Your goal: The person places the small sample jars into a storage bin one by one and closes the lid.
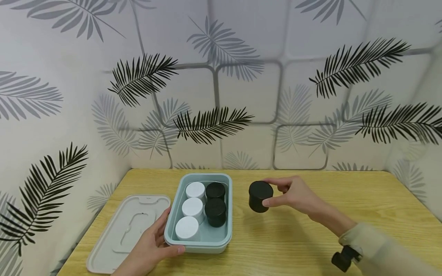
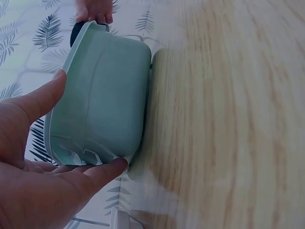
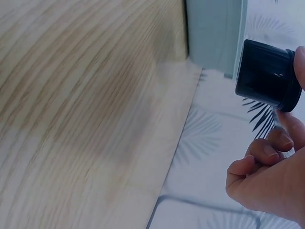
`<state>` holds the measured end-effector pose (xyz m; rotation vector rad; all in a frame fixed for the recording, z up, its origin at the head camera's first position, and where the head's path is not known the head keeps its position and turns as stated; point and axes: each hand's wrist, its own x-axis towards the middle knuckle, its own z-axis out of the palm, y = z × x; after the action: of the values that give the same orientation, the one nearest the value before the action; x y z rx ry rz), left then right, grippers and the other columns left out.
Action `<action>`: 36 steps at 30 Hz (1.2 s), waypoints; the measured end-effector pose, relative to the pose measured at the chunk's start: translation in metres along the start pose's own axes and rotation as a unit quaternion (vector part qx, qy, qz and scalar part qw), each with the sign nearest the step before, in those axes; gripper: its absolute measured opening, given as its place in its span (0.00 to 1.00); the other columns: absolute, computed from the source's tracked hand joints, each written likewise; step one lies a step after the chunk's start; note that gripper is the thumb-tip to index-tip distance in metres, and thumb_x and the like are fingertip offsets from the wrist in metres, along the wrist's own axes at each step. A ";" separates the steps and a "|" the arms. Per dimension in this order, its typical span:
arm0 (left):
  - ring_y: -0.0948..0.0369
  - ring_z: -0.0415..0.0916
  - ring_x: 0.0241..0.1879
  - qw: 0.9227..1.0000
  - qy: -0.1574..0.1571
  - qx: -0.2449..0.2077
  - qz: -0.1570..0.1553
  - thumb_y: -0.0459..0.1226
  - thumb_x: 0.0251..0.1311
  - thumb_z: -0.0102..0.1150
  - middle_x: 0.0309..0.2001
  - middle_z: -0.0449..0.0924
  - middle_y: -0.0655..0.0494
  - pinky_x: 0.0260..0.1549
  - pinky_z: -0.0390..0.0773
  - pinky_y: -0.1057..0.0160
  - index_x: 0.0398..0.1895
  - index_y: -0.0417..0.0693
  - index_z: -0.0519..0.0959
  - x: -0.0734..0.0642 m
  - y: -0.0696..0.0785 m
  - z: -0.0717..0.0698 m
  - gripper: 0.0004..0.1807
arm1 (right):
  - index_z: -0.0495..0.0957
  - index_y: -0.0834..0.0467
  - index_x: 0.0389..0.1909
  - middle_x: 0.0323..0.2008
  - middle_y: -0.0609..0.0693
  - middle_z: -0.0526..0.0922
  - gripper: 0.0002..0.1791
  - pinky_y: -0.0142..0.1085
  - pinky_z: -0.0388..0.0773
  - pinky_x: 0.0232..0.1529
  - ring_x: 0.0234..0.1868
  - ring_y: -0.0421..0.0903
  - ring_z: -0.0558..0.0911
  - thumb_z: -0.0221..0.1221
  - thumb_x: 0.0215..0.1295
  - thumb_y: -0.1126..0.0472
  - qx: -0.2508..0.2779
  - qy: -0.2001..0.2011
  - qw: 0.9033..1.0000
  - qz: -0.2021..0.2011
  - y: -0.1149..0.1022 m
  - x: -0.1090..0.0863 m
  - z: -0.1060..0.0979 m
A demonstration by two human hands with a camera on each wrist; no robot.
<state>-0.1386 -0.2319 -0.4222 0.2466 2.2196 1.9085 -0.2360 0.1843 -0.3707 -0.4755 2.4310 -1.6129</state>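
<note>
My right hand [image 1: 299, 197] pinches a black lidded jar [image 1: 259, 196] between thumb and forefinger, held over the table to the right of a light blue-green plastic box [image 1: 226, 243]. In the right wrist view the black jar [image 3: 264, 74] shows smooth sides, and the other fingers are curled below it. My left hand [image 1: 152, 239] grips the box at its near left corner, thumb on the near rim and fingers along the left side. Inside the box, three white jars [image 1: 192, 207] stand in a left column and two black jars [image 1: 215, 212] in the right column's far part.
A pale grey lid [image 1: 103, 245] lies on the wooden table [image 1: 293, 245], left of the box and partly behind my left arm. A leaf-patterned wall covering [image 1: 248, 145] rises at the table's back edge. A black wrist device [image 1: 345, 258] is on my right sleeve.
</note>
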 end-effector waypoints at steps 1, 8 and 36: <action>0.42 0.69 0.70 1.000 -0.002 0.000 0.001 0.34 0.60 0.78 0.80 0.53 0.32 0.56 0.78 0.67 0.87 0.42 0.41 0.000 0.000 0.000 0.63 | 0.81 0.56 0.68 0.24 0.45 0.48 0.39 0.37 0.51 0.26 0.26 0.45 0.51 0.82 0.53 0.54 0.001 0.000 1.000 -0.001 -0.003 0.000 0.004; 0.42 0.69 0.70 1.000 -0.007 -0.007 0.004 0.34 0.61 0.77 0.80 0.52 0.32 0.56 0.78 0.66 0.87 0.42 0.40 -0.001 0.001 0.000 0.62 | 0.83 0.54 0.66 0.24 0.45 0.48 0.38 0.37 0.52 0.25 0.27 0.45 0.52 0.82 0.52 0.55 0.007 -0.002 1.000 -0.014 -0.030 0.002 0.028; 0.42 0.67 0.72 1.000 0.001 -0.013 -0.013 0.34 0.60 0.78 0.80 0.51 0.30 0.56 0.79 0.65 0.86 0.40 0.39 0.000 0.001 -0.001 0.64 | 0.88 0.53 0.59 0.28 0.46 0.62 0.34 0.36 0.53 0.29 0.31 0.46 0.58 0.84 0.48 0.55 0.012 -0.045 0.998 -0.051 -0.043 0.017 0.103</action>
<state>-0.1391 -0.2325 -0.4209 0.2099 2.1858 1.9237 -0.2113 0.0740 -0.3715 -0.6626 2.3529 -1.6204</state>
